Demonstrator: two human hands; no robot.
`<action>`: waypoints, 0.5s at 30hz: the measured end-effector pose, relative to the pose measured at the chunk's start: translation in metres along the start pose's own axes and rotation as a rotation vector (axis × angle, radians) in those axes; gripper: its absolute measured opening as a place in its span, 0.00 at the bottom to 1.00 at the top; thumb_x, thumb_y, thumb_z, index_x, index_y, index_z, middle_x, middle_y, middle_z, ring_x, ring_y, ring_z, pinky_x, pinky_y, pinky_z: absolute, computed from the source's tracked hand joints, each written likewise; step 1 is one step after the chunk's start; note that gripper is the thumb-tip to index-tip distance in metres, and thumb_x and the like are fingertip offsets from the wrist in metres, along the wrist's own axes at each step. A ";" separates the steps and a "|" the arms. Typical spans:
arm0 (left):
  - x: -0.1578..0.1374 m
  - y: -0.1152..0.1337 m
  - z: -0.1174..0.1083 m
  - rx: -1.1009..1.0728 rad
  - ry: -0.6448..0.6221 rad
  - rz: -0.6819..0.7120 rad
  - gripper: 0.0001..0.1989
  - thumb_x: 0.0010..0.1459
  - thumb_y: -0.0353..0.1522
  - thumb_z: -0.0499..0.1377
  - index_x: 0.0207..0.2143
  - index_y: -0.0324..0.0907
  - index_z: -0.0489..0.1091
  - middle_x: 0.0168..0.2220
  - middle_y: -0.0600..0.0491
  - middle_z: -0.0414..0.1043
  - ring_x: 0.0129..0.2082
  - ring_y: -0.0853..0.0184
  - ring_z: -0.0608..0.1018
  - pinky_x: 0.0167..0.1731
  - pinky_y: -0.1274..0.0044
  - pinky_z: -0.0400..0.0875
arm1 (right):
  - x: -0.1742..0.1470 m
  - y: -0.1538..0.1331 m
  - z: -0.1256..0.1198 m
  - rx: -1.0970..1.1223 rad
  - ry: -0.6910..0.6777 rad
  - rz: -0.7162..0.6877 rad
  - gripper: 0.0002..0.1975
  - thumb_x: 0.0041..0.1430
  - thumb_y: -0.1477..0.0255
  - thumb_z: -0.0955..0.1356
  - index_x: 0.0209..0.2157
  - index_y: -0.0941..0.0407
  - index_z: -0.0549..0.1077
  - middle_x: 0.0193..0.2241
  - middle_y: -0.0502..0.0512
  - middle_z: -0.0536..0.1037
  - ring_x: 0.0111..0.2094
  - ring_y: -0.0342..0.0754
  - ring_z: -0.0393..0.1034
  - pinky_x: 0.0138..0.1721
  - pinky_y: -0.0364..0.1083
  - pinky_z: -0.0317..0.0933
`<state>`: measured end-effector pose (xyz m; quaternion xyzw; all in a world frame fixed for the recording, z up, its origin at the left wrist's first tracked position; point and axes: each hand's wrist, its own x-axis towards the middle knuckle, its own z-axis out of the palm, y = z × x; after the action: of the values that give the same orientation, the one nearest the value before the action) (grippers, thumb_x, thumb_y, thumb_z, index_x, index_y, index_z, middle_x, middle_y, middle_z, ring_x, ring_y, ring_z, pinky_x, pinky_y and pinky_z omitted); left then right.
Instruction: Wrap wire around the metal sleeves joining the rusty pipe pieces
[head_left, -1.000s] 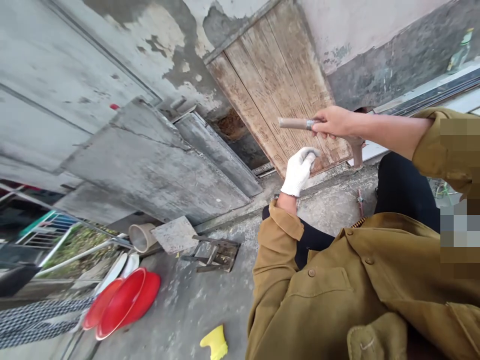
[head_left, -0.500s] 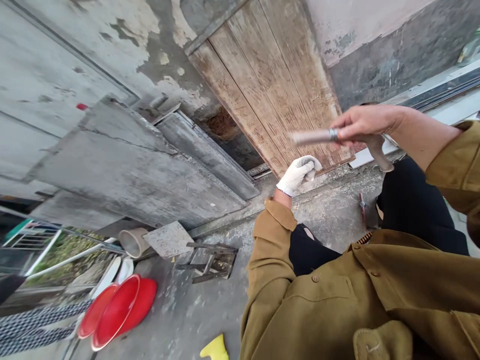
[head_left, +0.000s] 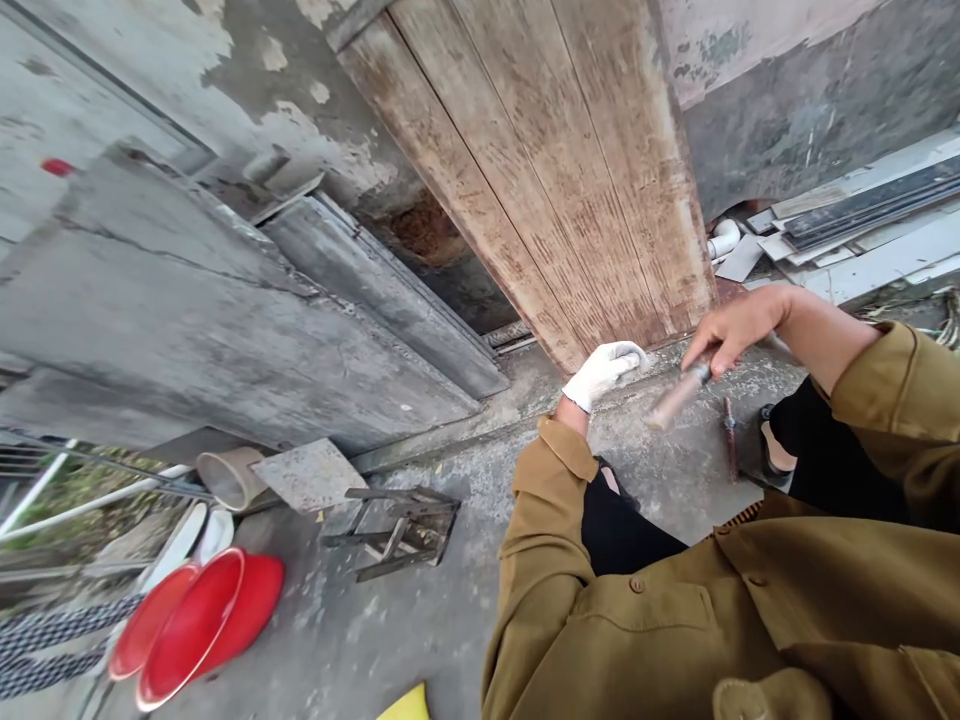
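Observation:
My left hand, in a white knit glove, is curled closed just in front of the bottom edge of a weathered wooden door panel. Whatever its fingers hold, if anything, is hidden. Bare, my right hand grips a pale wooden tool with a metal band. The tool's near end is smeared by motion and points down to the left, over the concrete floor; its far part is mostly covered by the hand. The panel leans on the wall, its lower face scored with many short marks.
Grey slabs lean at left. A small wooden stool, a bucket and red basins stand on the floor. A reddish-brown rod-like tool lies by my feet. Planks and tiles are stacked at right.
My right hand has swung down with the wooden tool, from in front of the panel to above the floor. My left hand stays by the panel's bottom edge. The view has shifted right.

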<state>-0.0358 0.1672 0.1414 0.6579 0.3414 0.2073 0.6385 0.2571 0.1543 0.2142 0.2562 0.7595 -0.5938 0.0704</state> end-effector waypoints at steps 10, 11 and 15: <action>0.011 -0.036 0.018 -0.267 0.092 -0.064 0.28 0.54 0.53 0.70 0.41 0.37 0.76 0.28 0.55 0.71 0.22 0.74 0.72 0.26 0.80 0.73 | 0.041 0.020 -0.008 0.628 1.086 -0.287 0.21 0.60 0.54 0.77 0.36 0.58 0.74 0.28 0.56 0.74 0.24 0.40 0.64 0.22 0.41 0.61; 0.012 -0.037 0.018 -0.295 0.087 -0.059 0.28 0.54 0.53 0.70 0.41 0.37 0.76 0.27 0.55 0.71 0.23 0.74 0.72 0.26 0.80 0.73 | 0.044 0.020 -0.007 0.614 1.119 -0.297 0.21 0.61 0.54 0.76 0.38 0.57 0.75 0.28 0.55 0.74 0.25 0.41 0.64 0.23 0.41 0.62; 0.015 -0.034 0.026 -0.267 0.001 -0.035 0.26 0.55 0.52 0.70 0.39 0.36 0.76 0.24 0.55 0.70 0.21 0.73 0.71 0.25 0.80 0.69 | 0.044 0.021 -0.008 0.369 1.279 -0.154 0.21 0.67 0.52 0.70 0.42 0.57 0.76 0.30 0.57 0.75 0.28 0.45 0.68 0.28 0.45 0.64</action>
<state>-0.0137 0.1582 0.1027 0.5608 0.3225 0.2400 0.7238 0.2308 0.1790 0.1800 0.5104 0.5539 -0.4486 -0.4811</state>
